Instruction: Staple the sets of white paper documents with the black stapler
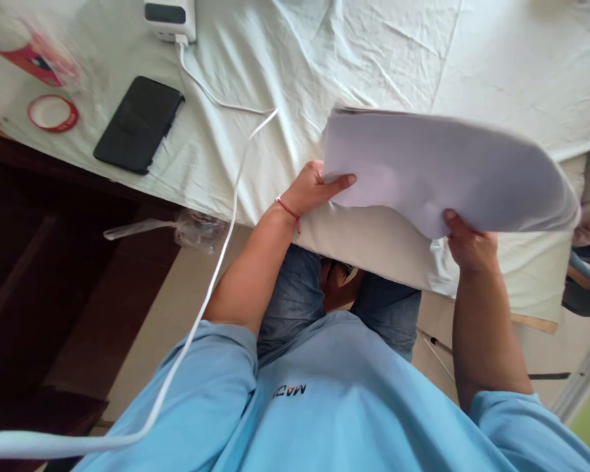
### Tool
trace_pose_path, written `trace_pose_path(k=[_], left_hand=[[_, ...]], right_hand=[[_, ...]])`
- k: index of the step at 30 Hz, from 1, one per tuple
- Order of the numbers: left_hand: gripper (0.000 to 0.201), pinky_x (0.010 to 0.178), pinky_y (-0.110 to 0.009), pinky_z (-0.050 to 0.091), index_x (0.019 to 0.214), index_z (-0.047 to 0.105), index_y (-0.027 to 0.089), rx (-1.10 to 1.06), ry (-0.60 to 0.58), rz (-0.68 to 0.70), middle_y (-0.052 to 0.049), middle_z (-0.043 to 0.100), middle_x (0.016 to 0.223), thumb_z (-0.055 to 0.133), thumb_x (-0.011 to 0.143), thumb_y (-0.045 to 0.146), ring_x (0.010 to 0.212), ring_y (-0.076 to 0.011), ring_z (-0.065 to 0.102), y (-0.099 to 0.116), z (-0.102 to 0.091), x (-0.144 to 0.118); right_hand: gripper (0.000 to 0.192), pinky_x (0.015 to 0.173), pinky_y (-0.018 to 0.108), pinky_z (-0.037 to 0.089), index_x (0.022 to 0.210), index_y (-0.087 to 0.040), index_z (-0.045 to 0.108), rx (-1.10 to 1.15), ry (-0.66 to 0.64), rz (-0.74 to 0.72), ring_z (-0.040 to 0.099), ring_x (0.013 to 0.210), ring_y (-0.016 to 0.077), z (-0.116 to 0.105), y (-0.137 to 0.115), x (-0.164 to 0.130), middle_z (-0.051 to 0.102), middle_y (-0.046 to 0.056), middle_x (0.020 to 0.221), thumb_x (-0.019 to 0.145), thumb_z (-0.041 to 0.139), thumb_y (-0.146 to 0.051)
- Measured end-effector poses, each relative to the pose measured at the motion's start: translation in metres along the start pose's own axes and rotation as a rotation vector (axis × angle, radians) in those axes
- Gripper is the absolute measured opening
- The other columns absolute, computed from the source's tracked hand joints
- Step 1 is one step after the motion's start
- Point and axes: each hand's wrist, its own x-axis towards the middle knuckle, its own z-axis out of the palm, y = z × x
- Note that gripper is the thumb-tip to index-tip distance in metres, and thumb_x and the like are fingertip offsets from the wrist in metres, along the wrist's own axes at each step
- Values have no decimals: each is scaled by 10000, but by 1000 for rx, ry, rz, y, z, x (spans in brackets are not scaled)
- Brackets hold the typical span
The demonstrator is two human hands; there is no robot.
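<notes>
- Pale tablecloth (305,65) spreads beneath and beyond the grip.
- White sheets (423,157), held between both hands, appear mid-handling; the next move likely calls for steadying the end curving past the right grip.
- Left hand (319,187) grasps their near left corner, thumb flat on top.
- Right hand (469,242) clasps the near edge, thumb uppermost.

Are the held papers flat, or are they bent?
Bent: the papers curve at the right end; their near edge is wavy between left hand and right hand.
</notes>
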Motion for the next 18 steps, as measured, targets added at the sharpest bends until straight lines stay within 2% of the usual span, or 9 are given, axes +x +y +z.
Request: trace_pose_path(k=[3, 6, 9, 11, 13, 15, 16, 18], left_hand=[[606, 725, -330, 691, 900, 772, 158, 6, -10, -80, -73, 791, 852, 775, 927, 763, 822, -214, 779, 4, 1, -1], [624, 595, -251, 579, 860, 752, 145, 29, -47, -148, -50, 757, 787, 775, 920, 766, 716, -160, 715, 11, 1, -2], [624, 564, -231, 505, 832, 739, 142, 71, -125, -161, -36, 733, 762, 761, 923, 759, 678, -134, 669, 18, 0, -2], [638, 571, -230, 484, 804, 725, 145, 110, -178, -149, -26, 712, 744, 732, 932, 770, 668, -123, 641, 20, -1, -2], [647, 587, -235, 474, 792, 722, 149, 155, -231, -134, -23, 701, 738, 697, 948, 777, 676, -123, 624, 22, -1, -1], [638, 600, -240, 465, 775, 714, 154, 201, -282, -120, -20, 686, 727, 676, 962, 763, 684, -126, 607, 24, -1, 0], [625, 603, -241, 455, 764, 704, 156, 221, -303, -116, -16, 672, 717, 668, 970, 745, 682, -125, 594, 25, -2, 0], [590, 605, -243, 428, 730, 663, 163, 254, -329, -107, -1, 623, 690, 648, 988, 693, 668, -116, 554, 26, -2, 1]], right_hand=[[403, 1247, 484, 560, 941, -256, 763, 131, -30, 63, 764, 1229, 278, 7, -15, -9, 839, 47, 1113, 709, 1017, -466], [403, 1076, 421, 662, 915, -287, 775, 166, -95, 198, 769, 1175, 270, -5, -26, -21, 842, 32, 1065, 685, 1049, -474], [460, 811, 361, 684, 887, -268, 791, 9, -252, 380, 755, 949, 244, -30, -26, -26, 815, 22, 940, 644, 1062, -549], [485, 698, 341, 640, 764, -244, 744, -146, -322, 459, 706, 799, 227, -43, -26, -23, 746, 29, 775, 657, 1039, -613], [473, 784, 381, 649, 799, -241, 739, -179, -262, 406, 727, 836, 246, -50, -30, -14, 761, 54, 821, 722, 988, -635], [472, 961, 459, 643, 1009, -246, 780, -225, -143, 238, 773, 985, 289, -50, -38, -1, 824, 97, 1039, 766, 946, -615], [546, 1034, 503, 623, 1143, -247, 783, -298, -84, 122, 783, 1062, 314, -48, -44, 7, 833, 123, 1149, 766, 933, -612], [809, 1151, 577, 567, 1401, -246, 722, -518, -78, -108, 762, 1259, 362, -40, -56, 22, 810, 170, 1357, 729, 949, -634]])
